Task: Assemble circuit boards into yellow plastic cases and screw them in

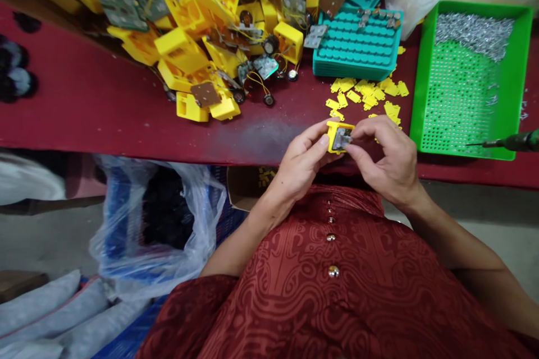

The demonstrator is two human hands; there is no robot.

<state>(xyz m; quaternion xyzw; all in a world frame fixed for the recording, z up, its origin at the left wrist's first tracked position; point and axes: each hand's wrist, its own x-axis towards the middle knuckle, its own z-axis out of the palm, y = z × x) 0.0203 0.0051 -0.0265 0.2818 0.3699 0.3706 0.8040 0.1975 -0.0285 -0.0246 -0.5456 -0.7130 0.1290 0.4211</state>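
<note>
Head view: a small yellow plastic housing [330,138] sits between the hands, pinched by the thumb and fingers of the left hand [302,152], a grey insert [341,139] showing in its open side. From the other side, the right hand [389,151] brings bent thumb and forefinger to the insert; whether they grip it, I cannot tell. Flat yellow tabs [353,96] lie just beyond the right hand, a green basket [521,67] to its right, heaped yellow housings [181,51] beyond the left hand.
</note>
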